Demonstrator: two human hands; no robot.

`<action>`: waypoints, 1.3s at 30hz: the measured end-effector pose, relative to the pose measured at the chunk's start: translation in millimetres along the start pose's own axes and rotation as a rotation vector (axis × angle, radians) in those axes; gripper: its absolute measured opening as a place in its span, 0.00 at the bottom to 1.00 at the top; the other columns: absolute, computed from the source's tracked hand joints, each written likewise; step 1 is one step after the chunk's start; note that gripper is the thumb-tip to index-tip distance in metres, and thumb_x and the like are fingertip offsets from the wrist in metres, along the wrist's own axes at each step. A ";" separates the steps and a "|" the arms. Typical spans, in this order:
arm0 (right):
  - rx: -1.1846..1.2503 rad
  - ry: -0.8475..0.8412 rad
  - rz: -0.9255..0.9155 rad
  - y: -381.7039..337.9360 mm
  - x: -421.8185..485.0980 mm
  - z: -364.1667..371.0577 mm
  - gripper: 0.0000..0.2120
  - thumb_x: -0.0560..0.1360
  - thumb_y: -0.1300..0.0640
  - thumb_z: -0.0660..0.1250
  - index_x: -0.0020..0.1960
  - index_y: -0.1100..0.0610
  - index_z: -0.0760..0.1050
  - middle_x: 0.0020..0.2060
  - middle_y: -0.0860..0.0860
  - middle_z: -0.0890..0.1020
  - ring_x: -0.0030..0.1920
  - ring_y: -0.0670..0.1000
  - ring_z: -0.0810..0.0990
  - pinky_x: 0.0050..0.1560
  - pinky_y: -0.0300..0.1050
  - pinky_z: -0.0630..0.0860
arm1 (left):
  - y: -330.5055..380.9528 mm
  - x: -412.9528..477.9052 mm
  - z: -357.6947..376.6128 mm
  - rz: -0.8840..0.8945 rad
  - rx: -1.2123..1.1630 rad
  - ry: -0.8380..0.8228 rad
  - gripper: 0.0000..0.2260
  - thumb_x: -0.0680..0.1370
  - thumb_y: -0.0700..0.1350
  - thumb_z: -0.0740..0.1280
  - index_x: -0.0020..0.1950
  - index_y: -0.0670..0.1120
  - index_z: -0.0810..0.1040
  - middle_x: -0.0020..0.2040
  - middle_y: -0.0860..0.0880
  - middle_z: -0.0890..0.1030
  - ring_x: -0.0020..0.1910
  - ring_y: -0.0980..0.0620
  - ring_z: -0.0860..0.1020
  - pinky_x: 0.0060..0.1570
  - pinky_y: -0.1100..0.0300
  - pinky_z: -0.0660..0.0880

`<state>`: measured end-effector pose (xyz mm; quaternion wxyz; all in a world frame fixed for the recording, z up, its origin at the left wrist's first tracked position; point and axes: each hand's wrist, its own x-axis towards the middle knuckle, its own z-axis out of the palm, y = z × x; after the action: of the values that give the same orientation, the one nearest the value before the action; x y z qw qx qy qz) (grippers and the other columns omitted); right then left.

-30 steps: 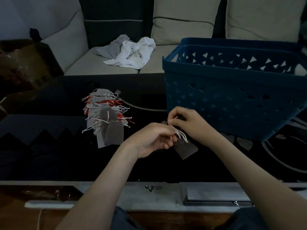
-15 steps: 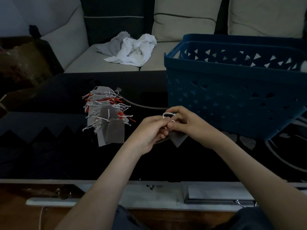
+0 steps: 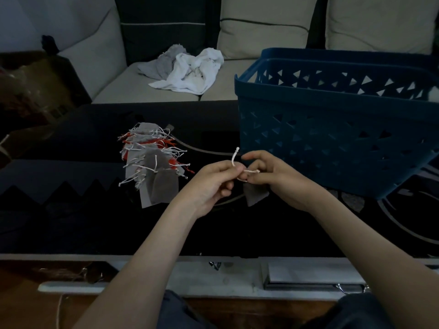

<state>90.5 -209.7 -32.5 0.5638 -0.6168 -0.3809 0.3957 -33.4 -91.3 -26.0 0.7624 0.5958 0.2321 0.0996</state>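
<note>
Both hands meet just in front of the near left corner of the blue basket (image 3: 332, 129), raised a little above the dark desk (image 3: 71, 222); the left hand (image 3: 211, 184) lies on the side away from the basket, the right hand (image 3: 278, 176) on the side nearest its wall. Left grip: thumb and forefinger pressed on the white drawstring (image 3: 234, 160), pinching it; the cord's knotted free end stands upward, close to the basket's corner. Right grip: fingers curled, pinching the gathered mouth of the grey pouch (image 3: 255, 195); a short length of cord runs level between the two grips. The pouch hangs below the right hand, its lower corner pointing down, near the foot of the basket's front wall; whether it touches the desk cannot be told. Well to the left of the basket, a pile of pouches (image 3: 154, 167), grey and red with loose white cords, lies on the desk. Beyond the basket's left end, crumpled towels (image 3: 190, 70) rest on the sofa (image 3: 261, 36) seat.
</note>
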 end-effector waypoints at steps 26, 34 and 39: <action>0.149 0.137 0.122 -9.2 -4.9 6.9 0.06 0.77 0.58 0.65 0.45 0.59 0.79 0.37 0.53 0.81 0.37 0.47 0.78 0.41 0.40 0.73 | -9.6 -2.9 11.0 0.783 1.069 0.377 0.03 0.77 0.43 0.66 0.46 0.45 0.74 0.41 0.53 0.76 0.42 0.57 0.70 0.38 0.65 0.67; 0.031 0.298 0.154 -9.1 0.6 12.7 0.09 0.79 0.58 0.61 0.42 0.55 0.76 0.34 0.50 0.77 0.36 0.47 0.75 0.38 0.41 0.72 | -14.1 0.6 8.6 0.696 0.957 0.256 0.05 0.80 0.45 0.63 0.47 0.45 0.76 0.43 0.52 0.78 0.44 0.56 0.74 0.42 0.63 0.70; -0.048 0.373 0.011 -2.4 1.0 15.8 0.05 0.81 0.59 0.59 0.47 0.55 0.72 0.28 0.45 0.76 0.30 0.43 0.73 0.37 0.40 0.71 | -12.6 -1.6 9.2 0.641 0.929 0.251 0.06 0.81 0.45 0.61 0.47 0.46 0.74 0.43 0.52 0.78 0.45 0.57 0.74 0.43 0.65 0.69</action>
<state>76.3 -202.4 -31.0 0.6076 -0.6948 -0.2757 0.2685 -31.9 -103.4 -35.9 0.3192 0.8923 0.1480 0.2830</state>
